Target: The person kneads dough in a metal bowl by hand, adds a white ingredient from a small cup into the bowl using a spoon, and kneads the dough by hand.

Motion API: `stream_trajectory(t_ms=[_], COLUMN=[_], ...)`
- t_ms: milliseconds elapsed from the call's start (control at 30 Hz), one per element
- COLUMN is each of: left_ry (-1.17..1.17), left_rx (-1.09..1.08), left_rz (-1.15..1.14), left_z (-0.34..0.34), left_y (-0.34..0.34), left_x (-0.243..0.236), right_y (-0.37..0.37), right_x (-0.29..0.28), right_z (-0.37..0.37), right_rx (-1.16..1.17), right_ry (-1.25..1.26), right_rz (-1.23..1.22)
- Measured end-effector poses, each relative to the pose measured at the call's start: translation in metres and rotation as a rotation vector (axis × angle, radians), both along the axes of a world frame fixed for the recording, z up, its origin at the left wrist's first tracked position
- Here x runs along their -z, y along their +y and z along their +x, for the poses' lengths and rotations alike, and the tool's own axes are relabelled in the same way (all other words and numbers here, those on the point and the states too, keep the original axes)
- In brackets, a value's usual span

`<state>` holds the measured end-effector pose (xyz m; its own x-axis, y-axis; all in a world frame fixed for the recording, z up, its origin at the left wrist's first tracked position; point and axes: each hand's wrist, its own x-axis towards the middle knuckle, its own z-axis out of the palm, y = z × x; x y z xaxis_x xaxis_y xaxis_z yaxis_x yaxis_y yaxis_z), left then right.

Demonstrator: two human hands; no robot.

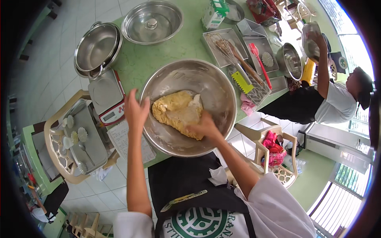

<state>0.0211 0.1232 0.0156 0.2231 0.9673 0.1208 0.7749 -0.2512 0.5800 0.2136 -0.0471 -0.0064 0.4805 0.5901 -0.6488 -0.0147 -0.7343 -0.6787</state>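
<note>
A large steel mixing bowl [217, 85] stands in front of me, its inside smeared with flour and dough. In it lies a lump of yellow dough [171, 107], with white flour on its right part. My right hand [205, 127] reaches in from the lower right and grips the dough's near right edge; its fingertips are partly hidden and slightly blurred. At the bowl's left side is my left hand [137, 112], fingers spread outside the bowl and thumb over the rim. It grasps nothing.
A kitchen scale [112, 114] and a written sheet [129, 141] lie left of the bowl. Steel pots [97, 49] and a lidded pan [152, 23] stand beyond. Trays hold a whisk, a red spatula [260, 65] and a yellow scraper [242, 82]. A co-worker [337, 95] stands at right, lifting a container.
</note>
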Motion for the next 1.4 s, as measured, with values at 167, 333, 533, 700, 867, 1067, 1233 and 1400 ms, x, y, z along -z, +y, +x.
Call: stream_trajectory(t_ms=[167, 333, 533, 700, 867, 1067, 1233, 1400], left_ry=[0.028, 0.055, 0.096, 0.087, 0.088, 0.139, 0.11, -0.025], left_rx=[0.184, 0.086, 0.049, 0.037, 0.016, 0.013, -0.041, 0.002], left_rz=[-0.128, -0.196, -0.155, -0.185, -0.229, -0.229, -0.232, -0.176], left_z=[0.037, 0.025, 0.034, 0.032, 0.037, 0.041, 0.03, 0.016], left_y=[0.047, 0.034, 0.022, 0.018, 0.015, 0.018, 0.007, -0.001], left_x=[0.0, 0.018, 0.005, 0.009, 0.005, -0.007, 0.003, 0.011], right_y=[0.002, 0.013, 0.038, 0.09, 0.123, 0.162, 0.128, 0.107], right_x=[0.02, -0.079, -0.066, -0.015, 0.052, 0.05, 0.022, 0.041], right_z=[-0.029, -0.006, -0.041, -0.046, -0.028, -0.035, -0.027, 0.038], right_rx=[-0.138, -0.518, -0.881, -0.721, -0.528, -0.3, -0.447, 0.363], right_ry=[-0.444, -0.553, -0.86, -0.668, -1.029, -1.048, -0.69, -0.313], right_rz=[0.103, 0.02, 0.007, 0.48, 0.662, 0.623, 0.92, 0.261])
